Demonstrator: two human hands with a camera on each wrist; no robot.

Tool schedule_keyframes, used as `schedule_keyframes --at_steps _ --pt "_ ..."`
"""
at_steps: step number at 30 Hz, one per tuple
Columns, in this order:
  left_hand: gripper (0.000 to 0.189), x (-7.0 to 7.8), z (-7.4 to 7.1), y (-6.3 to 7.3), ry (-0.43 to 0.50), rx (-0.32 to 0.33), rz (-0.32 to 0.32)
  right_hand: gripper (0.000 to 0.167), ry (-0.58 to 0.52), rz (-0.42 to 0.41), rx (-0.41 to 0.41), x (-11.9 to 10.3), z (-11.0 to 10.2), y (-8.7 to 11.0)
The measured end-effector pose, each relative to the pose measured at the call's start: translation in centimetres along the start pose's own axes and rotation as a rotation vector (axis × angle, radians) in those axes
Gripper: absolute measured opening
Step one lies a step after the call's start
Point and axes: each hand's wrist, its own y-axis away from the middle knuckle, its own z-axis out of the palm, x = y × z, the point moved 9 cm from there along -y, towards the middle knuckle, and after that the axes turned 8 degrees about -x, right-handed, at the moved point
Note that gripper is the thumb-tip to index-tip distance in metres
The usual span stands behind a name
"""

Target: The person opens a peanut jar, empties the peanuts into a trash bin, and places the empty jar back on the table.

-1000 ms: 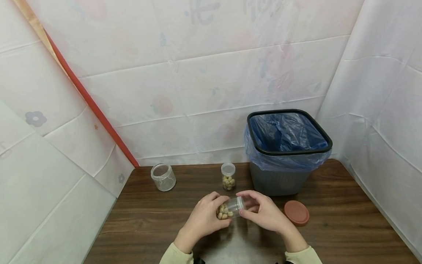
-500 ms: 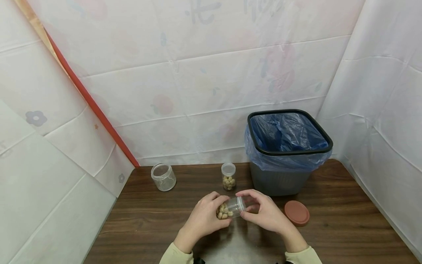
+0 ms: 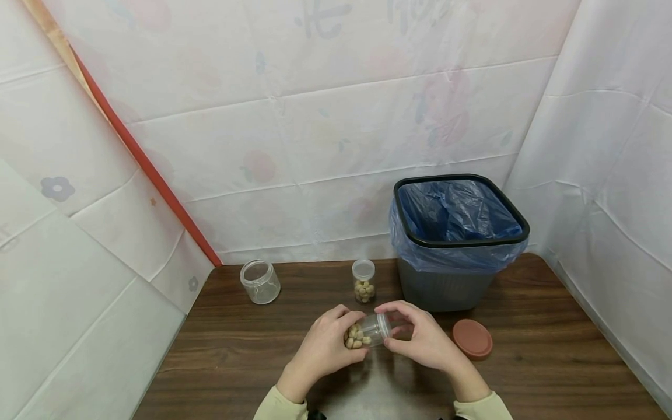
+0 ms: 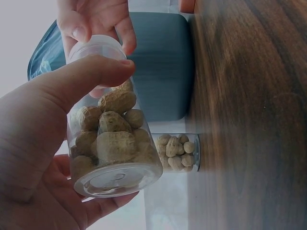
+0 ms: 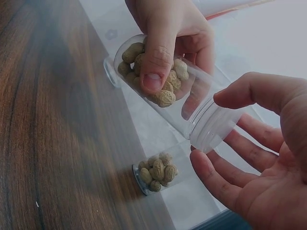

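My left hand [image 3: 328,344] grips a clear plastic jar [image 3: 373,330] round its lower body, thumb across its side. Peanuts in their shells [image 4: 115,124] lie toward the jar's base, and the jar is tilted with its top toward my right hand [image 3: 420,338]. That hand pinches the clear screw lid [image 5: 216,125] at the jar's mouth between thumb and fingertips; its palm faces the lid. Behind both hands stands a second small lidded jar [image 3: 363,281], upright and partly filled with peanuts.
At the back left is an open clear jar [image 3: 261,282] with nothing in it. A dark bin [image 3: 441,286] lined with a blue bag stands back right. A reddish round lid [image 3: 472,338] lies right of my right hand. White printed sheets [image 3: 336,146] wall the wooden table [image 3: 236,361].
My right thumb has slid slightly downward at the lid's edge. The left hand and the jar have stayed in place.
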Motion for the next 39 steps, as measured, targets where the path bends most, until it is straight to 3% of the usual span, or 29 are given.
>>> schedule_keyframes --at_steps 23,31,39 --pt "0.053 -0.14 -0.27 -0.04 0.065 -0.005 0.016 0.057 0.029 -0.032 0.005 -0.67 -0.19 0.01" --pt "0.054 -0.13 -0.16 -0.03 0.042 -0.009 0.009 0.063 0.013 -0.048 0.006 -0.63 -0.24 0.05" --pt "0.054 -0.15 -0.08 -0.01 0.036 -0.017 -0.002 0.05 -0.017 0.004 0.074 -0.35 -0.71 0.24"
